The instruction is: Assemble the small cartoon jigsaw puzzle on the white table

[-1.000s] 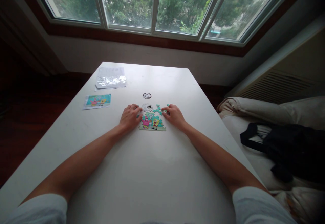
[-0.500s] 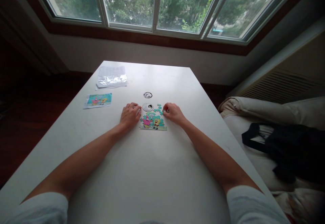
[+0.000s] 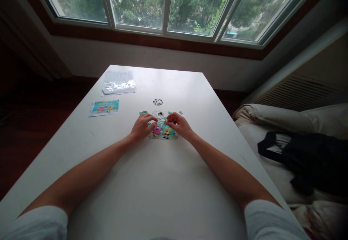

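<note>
A partly joined jigsaw puzzle (image 3: 163, 133) with pink and yellow cartoon figures lies on the white table. My left hand (image 3: 141, 127) rests at its upper left edge, thumb and forefinger curved with a gap between them; I see nothing in them. At the upper right of the picture my right hand (image 3: 179, 124) is closed in a pinch, with a small teal puzzle piece (image 3: 165, 119) at the fingertips, partly hidden. Loose teal pieces (image 3: 143, 112) lie beyond my left hand. More puzzle pieces (image 3: 181, 112) sit beyond my right hand.
A round metal cable-hole cover (image 3: 157, 115) lies just behind the puzzle, and an uncovered round hole (image 3: 157, 102) is farther back. To the left are a printed reference picture (image 3: 104, 107) and a clear plastic bag with papers (image 3: 119, 82). Dark clothing (image 3: 307, 160) lies on a sofa at right.
My right hand has moved left over the puzzle's upper right part. My left hand has come right and nearer the puzzle, uncovering loose teal pieces behind it.
</note>
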Motion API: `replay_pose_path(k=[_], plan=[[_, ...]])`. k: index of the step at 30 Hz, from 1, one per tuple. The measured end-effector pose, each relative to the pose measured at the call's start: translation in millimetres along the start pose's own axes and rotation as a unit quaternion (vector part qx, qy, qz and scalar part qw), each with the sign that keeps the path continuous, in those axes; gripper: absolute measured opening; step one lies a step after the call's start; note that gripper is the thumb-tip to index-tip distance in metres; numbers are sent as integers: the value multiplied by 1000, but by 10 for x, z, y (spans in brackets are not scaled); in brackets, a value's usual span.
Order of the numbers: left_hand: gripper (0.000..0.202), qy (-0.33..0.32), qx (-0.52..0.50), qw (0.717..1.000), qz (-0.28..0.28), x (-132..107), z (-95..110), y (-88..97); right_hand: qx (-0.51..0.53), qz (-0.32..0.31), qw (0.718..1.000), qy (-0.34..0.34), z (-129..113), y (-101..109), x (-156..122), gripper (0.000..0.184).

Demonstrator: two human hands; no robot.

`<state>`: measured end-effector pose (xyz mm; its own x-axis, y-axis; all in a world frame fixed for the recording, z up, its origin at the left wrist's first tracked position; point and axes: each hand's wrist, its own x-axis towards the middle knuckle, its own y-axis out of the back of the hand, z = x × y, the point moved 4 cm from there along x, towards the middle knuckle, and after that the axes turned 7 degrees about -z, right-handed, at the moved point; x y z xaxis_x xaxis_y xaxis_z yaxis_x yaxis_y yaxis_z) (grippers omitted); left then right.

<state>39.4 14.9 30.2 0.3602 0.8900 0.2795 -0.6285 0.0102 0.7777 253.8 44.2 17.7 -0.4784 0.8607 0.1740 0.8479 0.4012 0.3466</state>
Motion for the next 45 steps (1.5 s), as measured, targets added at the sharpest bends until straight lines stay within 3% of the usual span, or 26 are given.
replay_pose_path(k=[7,12,19,22,27,33,39,45], plan=[[23,21,-186,982,-32,-32,113,-76,2,-17,999,45,-98,-142,-52,30],[28,7,-225,974,-38,-57,136,-133,-15,-19,998,58,-76,-183,-67,23],[23,38,-171,984,-42,-10,82,-47,-81,-4,995,62,-133,-126,-80,7],[21,71,-137,983,-97,61,-72,60,-165,-6,982,89,-137,-83,-91,5],[25,123,-122,960,-218,99,-276,247,-284,-73,944,151,-142,-166,-121,7],[26,107,-34,949,-295,32,-122,288,-320,-93,930,152,-127,-211,-124,11],[16,95,14,948,-303,21,-21,304,-333,-108,925,147,-105,-218,-122,9],[24,98,19,946,-309,-2,-24,283,-344,-115,920,150,-121,-236,-124,9]])
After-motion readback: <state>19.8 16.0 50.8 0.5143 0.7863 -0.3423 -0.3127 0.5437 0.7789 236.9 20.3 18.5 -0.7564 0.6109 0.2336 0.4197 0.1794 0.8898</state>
